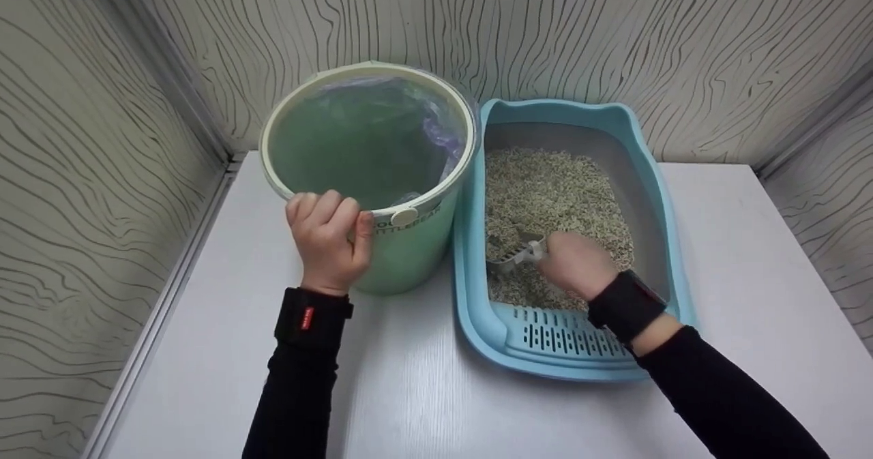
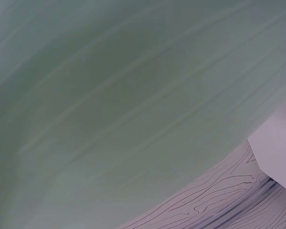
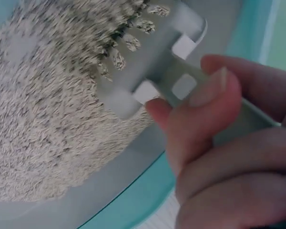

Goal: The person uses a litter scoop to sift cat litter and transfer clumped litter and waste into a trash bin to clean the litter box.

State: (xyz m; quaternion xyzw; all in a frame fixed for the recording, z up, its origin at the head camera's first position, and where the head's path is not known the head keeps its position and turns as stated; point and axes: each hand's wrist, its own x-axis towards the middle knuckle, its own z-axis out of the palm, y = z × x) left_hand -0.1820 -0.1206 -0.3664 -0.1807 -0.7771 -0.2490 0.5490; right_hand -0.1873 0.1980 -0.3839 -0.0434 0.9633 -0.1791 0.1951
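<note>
My left hand (image 1: 329,239) grips the near rim of a green bin (image 1: 409,258), which is lined with a thin clear and purple bag (image 1: 442,135). The bin's ribbed green side (image 2: 133,95) fills most of the left wrist view; the hand is out of that frame. With curled fingers, my right hand (image 1: 580,262) holds a pale slotted scoop (image 1: 524,253) by its handle. The scoop's head lies in the pellet litter (image 1: 559,193) of a blue tray (image 1: 467,295). In the right wrist view, the right hand (image 3: 229,143) has its thumb on the scoop's handle, and litter (image 3: 47,114) shows through the slots.
The bin stands directly left of the tray on a white table (image 1: 409,377). A perforated blue ledge (image 1: 573,336) forms the tray's near end. Wood-grain patterned panels (image 1: 477,29) rise behind and at both sides, with grey metal strips (image 1: 164,56) at the corners.
</note>
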